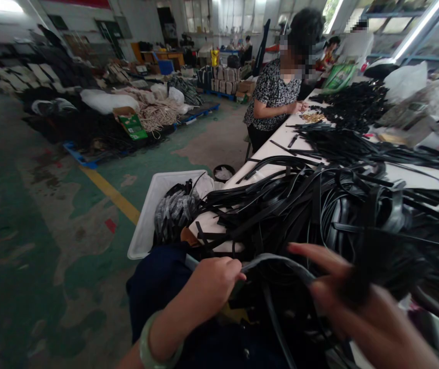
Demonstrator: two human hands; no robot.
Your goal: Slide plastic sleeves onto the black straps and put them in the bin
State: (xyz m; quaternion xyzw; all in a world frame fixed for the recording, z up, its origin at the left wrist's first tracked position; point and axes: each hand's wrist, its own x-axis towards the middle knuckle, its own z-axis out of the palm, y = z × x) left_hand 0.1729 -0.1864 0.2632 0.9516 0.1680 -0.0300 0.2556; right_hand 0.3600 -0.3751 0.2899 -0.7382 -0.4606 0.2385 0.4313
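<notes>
A dark, shiny strap point(281, 258) arches between my two hands above my lap. My left hand point(217, 279), with a pale green bangle on its wrist, is closed in a pinch on one end of it. At the other end, my right hand point(352, 300) is smeared by motion; its index finger points out while the strap runs into the grip near the thumb. A blurred black strip point(367, 256) crosses the back of that hand. Just beyond both hands lies a heap of black straps point(281, 210) on the white table.
A white bin point(144, 220) with bundled straps stands left of the white table point(269, 151). Across the table corner sits a co-worker point(277, 92), hands near small gold-coloured pieces point(314, 118). Blue pallets point(83, 156) with piled goods are on the floor at left.
</notes>
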